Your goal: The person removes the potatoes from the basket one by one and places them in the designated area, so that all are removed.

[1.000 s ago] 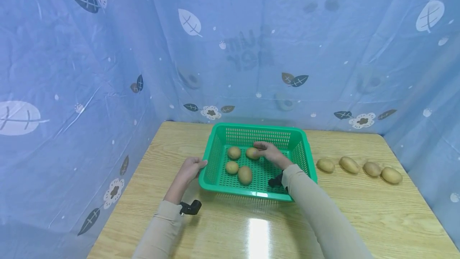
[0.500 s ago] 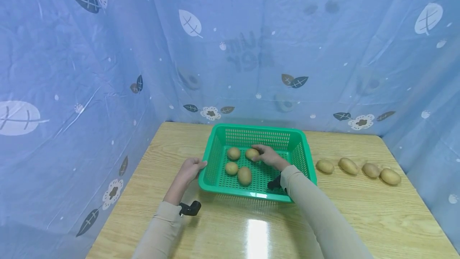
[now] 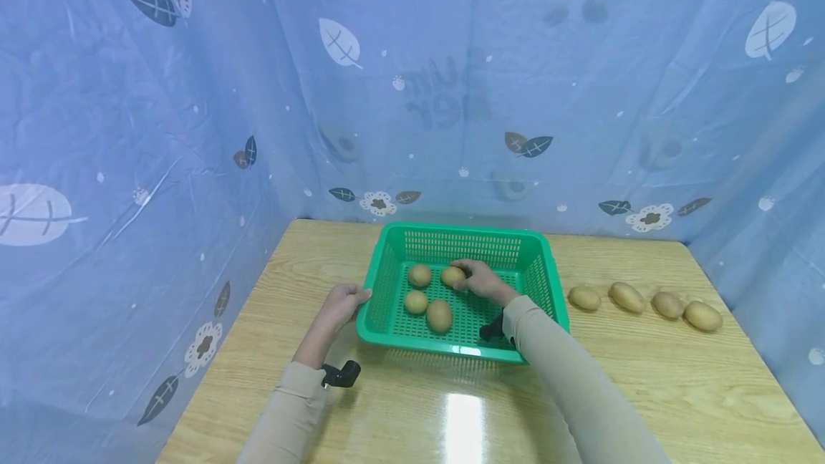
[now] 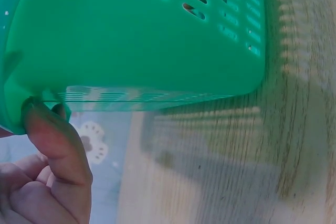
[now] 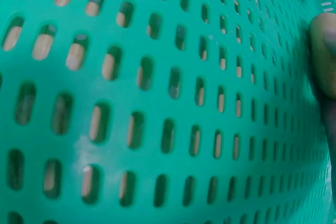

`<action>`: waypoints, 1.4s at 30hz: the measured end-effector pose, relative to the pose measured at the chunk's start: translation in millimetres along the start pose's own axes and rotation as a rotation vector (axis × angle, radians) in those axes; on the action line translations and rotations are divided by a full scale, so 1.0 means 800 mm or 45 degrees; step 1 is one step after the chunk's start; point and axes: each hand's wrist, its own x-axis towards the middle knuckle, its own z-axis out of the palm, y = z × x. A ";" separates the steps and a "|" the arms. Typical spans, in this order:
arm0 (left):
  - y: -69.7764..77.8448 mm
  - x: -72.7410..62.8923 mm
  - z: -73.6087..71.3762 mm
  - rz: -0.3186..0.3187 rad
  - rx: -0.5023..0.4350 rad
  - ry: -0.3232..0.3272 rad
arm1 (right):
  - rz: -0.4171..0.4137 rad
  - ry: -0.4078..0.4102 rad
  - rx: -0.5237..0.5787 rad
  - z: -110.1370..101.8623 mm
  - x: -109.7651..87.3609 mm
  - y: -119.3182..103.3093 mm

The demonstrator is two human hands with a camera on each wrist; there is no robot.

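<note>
My right hand (image 3: 482, 283) reaches into a green plastic basket (image 3: 465, 227) and holds a potato (image 3: 451, 276) low over its slotted floor, fingers on the far side and thumb on the near side. Three more potatoes lie loose to the left and front: a round one (image 3: 420, 276), a small one (image 3: 415, 302) and a larger one (image 3: 440, 316). At the basket's left end my left hand (image 3: 340, 306) grips the rim; the left wrist view shows a bent finger (image 4: 58, 145) against the rim. In the right wrist view, slotted floor (image 5: 157, 103) fills most of the picture, with fingertips (image 5: 324, 51) at the right edge.
Right of the basket, several potatoes (image 3: 626, 297) lie in a slanting row on the wooden table (image 3: 399, 407). A blue patterned curtain (image 3: 412, 127) hangs behind the table and along its sides. Each wrist carries a small black camera (image 3: 341, 374).
My right hand has moved slightly left and down, its fingers now closer around the potato. The left hand stays at the rim, and the basket has not moved.
</note>
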 end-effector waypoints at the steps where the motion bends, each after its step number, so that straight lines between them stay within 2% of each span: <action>1: 0.000 0.001 0.000 0.001 0.000 0.000 | -0.007 0.000 -0.001 -0.001 0.001 0.001; 8: -0.003 0.003 0.000 0.007 -0.025 -0.004 | -0.030 0.013 -0.011 -0.005 0.003 0.000; 16: -0.003 0.003 0.000 0.008 -0.017 -0.011 | -0.045 0.088 0.012 -0.011 0.009 0.001; 23: -0.002 0.002 0.001 0.015 -0.013 -0.006 | -0.059 0.097 0.113 -0.016 0.005 -0.011; 30: -0.001 0.002 0.001 0.027 -0.015 -0.005 | -0.088 0.130 0.144 -0.017 0.002 -0.019; 42: -0.001 0.002 0.000 0.006 -0.021 -0.005 | -0.098 0.173 0.266 -0.022 -0.001 -0.034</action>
